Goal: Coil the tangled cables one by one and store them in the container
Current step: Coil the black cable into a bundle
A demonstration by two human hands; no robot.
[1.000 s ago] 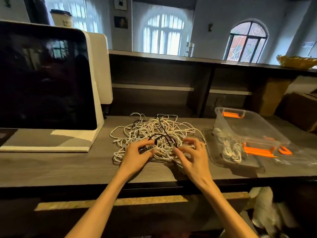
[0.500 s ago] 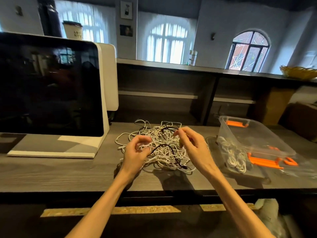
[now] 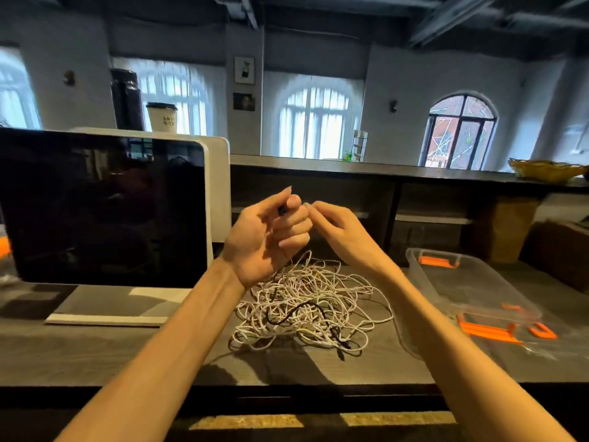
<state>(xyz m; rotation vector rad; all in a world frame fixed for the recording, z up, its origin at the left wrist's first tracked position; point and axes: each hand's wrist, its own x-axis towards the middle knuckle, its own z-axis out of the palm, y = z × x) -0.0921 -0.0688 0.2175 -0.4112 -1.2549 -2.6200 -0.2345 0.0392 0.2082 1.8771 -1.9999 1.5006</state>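
A dark monitor [image 3: 102, 208] stands at left. The left hand [image 3: 267, 234], raised above the cable tangle [image 3: 306, 304], curls around a black cable's end [image 3: 282, 210], seemingly to draw it free. The right hand's [image 3: 341, 232] grip is unclear. The clear container [image 3: 471, 282] waits right.

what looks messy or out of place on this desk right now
The pile of white cables lies knotted on the desk, a black cable threaded through it. The clear container sits beside it.

Left hand [image 3: 267, 237] grips a black cable end [image 3: 282, 210] above the tangled cables [image 3: 306, 301]
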